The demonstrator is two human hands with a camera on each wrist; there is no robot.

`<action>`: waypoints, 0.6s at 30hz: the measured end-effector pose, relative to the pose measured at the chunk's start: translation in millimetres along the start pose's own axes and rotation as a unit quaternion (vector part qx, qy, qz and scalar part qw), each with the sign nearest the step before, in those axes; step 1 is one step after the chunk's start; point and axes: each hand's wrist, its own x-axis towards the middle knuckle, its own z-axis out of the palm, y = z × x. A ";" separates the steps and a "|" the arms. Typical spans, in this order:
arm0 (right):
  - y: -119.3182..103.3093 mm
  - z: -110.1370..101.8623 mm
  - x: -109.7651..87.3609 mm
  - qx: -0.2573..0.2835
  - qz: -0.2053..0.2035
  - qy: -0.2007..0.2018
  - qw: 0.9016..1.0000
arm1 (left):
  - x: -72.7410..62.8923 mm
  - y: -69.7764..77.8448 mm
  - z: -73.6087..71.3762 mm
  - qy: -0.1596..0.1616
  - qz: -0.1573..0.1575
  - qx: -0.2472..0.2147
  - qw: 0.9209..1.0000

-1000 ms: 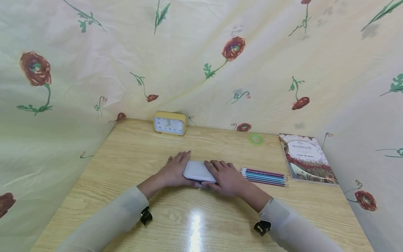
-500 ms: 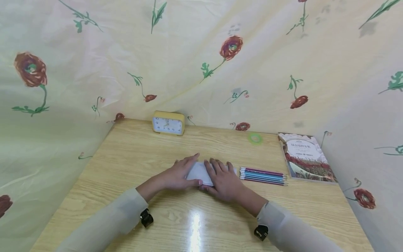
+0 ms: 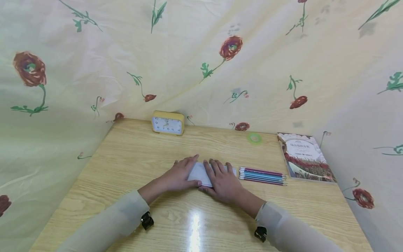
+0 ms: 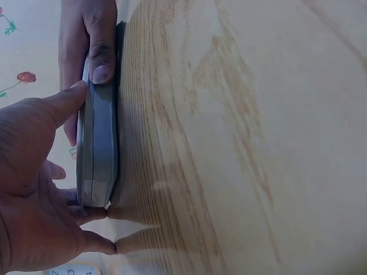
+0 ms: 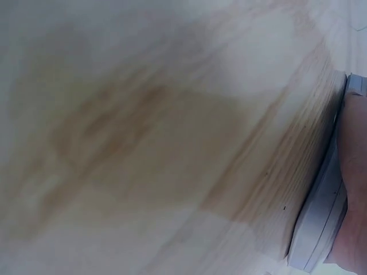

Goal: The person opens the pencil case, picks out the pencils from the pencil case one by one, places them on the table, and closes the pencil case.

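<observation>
A flat grey-white pencil case (image 3: 199, 173) with rounded corners lies on the table between both hands. Its lid is down, and the seam runs along the side of the case (image 4: 102, 140) in the left wrist view. My left hand (image 3: 179, 175) holds the left end, thumb on the lid's front edge and fingers around the end. Across the right part of the lid lie the fingers of my right hand (image 3: 224, 182), its thumb against the front side. That hand covers much of the case. In the right wrist view only the front side of the case (image 5: 318, 226) shows.
Several pencils (image 3: 262, 176) lie in a row just right of the case. Beyond them is a book (image 3: 305, 157). A green ring-shaped roll (image 3: 254, 138) and a yellow clock (image 3: 168, 123) are at the back of the wooden table (image 3: 132, 147), before a flowered curtain (image 3: 189, 52).
A second ago the lid was raised at the front with a gap beneath it; now it lies flat. The left thumb moved onto the front edge. Little differs from half a second ago.
</observation>
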 end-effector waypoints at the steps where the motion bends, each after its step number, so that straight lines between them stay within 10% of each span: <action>1: 0.2 0.9 0.0 -0.003 0.000 0.002 1.000 | 0.2 -0.3 0.4 0.000 0.000 0.001 1.000; 18: 3.0 2.7 1.1 0.001 0.006 0.007 1.000 | 3.0 -1.9 -0.8 0.001 0.008 0.031 1.000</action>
